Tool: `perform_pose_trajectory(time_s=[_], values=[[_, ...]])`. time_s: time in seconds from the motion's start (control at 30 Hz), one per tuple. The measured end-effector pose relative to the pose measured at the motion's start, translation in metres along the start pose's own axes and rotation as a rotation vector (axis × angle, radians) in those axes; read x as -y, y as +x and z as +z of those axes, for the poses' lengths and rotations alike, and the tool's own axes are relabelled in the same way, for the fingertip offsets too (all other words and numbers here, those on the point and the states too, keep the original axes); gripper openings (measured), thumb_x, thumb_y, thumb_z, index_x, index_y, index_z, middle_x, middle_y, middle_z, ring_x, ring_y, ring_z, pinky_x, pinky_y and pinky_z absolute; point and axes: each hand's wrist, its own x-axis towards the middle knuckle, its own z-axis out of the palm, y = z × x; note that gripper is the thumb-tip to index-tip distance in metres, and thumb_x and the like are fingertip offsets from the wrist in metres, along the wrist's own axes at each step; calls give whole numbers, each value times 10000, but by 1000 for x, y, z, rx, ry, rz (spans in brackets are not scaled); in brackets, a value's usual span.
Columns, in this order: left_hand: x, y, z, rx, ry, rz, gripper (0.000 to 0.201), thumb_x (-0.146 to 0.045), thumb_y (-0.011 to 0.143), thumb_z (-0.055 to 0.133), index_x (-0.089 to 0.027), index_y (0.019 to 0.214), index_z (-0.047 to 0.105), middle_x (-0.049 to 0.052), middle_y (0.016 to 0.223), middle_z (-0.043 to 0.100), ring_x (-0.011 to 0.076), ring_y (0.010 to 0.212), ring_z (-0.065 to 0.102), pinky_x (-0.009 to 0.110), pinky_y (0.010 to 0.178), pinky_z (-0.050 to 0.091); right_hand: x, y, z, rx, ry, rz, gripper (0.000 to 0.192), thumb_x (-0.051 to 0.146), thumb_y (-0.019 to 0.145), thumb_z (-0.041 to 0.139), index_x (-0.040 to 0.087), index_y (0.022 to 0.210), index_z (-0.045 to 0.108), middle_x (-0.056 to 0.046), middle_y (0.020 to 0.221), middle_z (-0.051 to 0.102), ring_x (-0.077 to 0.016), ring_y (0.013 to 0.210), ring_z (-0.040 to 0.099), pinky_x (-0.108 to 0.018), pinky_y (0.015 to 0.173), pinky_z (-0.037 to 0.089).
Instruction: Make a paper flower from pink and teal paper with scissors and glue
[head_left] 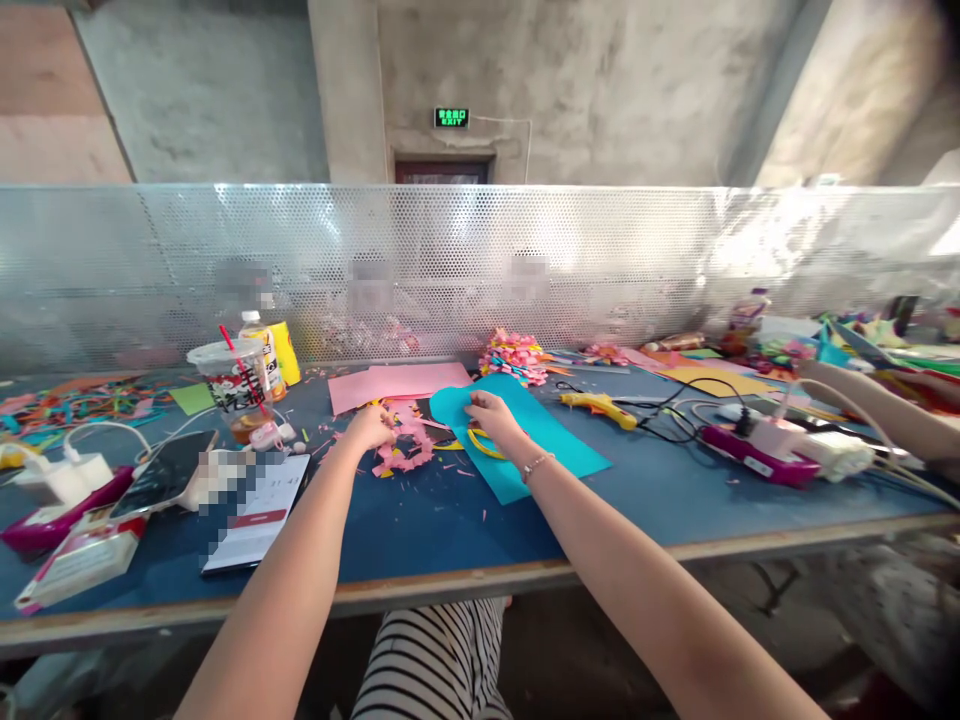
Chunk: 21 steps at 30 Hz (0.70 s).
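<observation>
Across the whole near scene runs a long blue worktable [420, 530], backed on its far side by a perforated metal screen [480, 260]. At the table's middle lies a turquoise paper sheet [547, 440], and just far-left of it a pink paper sheet [390, 385], their edges touching or overlapping. Near the left end rest a white booklet [259, 510] and a dark phone [161, 470], with a plastic cup [232, 385] holding a red straw standing beyond them. To the right, a yellow glue gun [600, 407] lies beside black cables, and a purple power strip [742, 455] sits further right. A co-worker's forearm [885, 415] crosses the far right of the table.

The person's 2 hands meet at the middle. The left hand [371, 428] is curled closed on a strip of pink fringed paper [409, 450]. The right hand [491, 415] rests on the turquoise sheet, fingers bent down, touching yellow-handled scissors [484, 443]; whether it grips them cannot be told.
</observation>
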Motion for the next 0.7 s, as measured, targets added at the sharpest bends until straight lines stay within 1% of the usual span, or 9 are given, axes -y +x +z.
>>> perform_pose_trajectory(time_s=[0.1,0.13,0.2,0.27,0.33,0.4,0.53,0.63,0.7], values=[[-1,-1,-7,-28,-308,9,185,-143,580,633,-150,760,589,-17,561,552,112,483,489,227,493,365,4,0,-1,-10,175,96,173,228,567,613,181,675,486,43,599,475,-82,543,479,-215,520,427],[-2,-2,-10,-86,-404,53,173,-148,602,623,-150,768,575,-12,596,562,111,511,504,223,510,382,6,0,-2,-15,261,127,199,222,555,631,184,681,483,41,603,487,-88,553,493,-226,535,439],[-7,-4,-16,-289,-504,208,173,-153,635,609,-159,799,551,-7,662,570,116,597,538,224,578,418,9,1,-5,-38,436,162,256,202,527,669,192,678,462,46,602,500,-94,566,509,-239,561,455],[-16,-8,-18,-514,-457,392,193,-155,668,592,-176,853,543,-9,688,567,127,675,553,241,668,434,13,3,-11,-85,578,157,308,182,507,693,199,665,428,60,595,500,-86,562,507,-237,576,460],[-26,-14,-16,-611,-292,525,234,-135,705,556,-189,932,543,-7,691,569,142,720,553,277,748,424,16,5,-18,-146,677,127,327,181,514,694,202,659,402,68,599,505,-76,561,507,-230,589,460],[-36,-21,-7,-530,-116,650,264,-92,716,525,-194,957,556,4,693,572,160,754,543,301,783,409,18,7,-25,-243,713,107,327,173,520,678,205,651,380,72,572,488,-73,541,497,-224,570,453],[-48,-38,16,-119,39,803,307,-124,716,545,-220,1008,560,11,800,569,144,743,537,261,708,407,18,7,-30,-278,684,105,307,168,514,663,202,638,385,61,558,498,-74,510,486,-218,513,433],[-51,-48,23,75,32,770,355,-266,629,671,-204,962,565,-12,731,536,134,671,521,229,606,385,13,6,-27,-248,640,156,295,161,501,663,199,643,407,65,518,478,-72,470,460,-212,464,409],[-51,-49,23,198,-68,704,310,-337,682,615,-187,946,553,-22,685,526,117,600,519,217,556,374,10,7,-26,-239,628,188,304,144,494,670,198,653,417,73,503,466,-70,454,452,-209,448,403]])
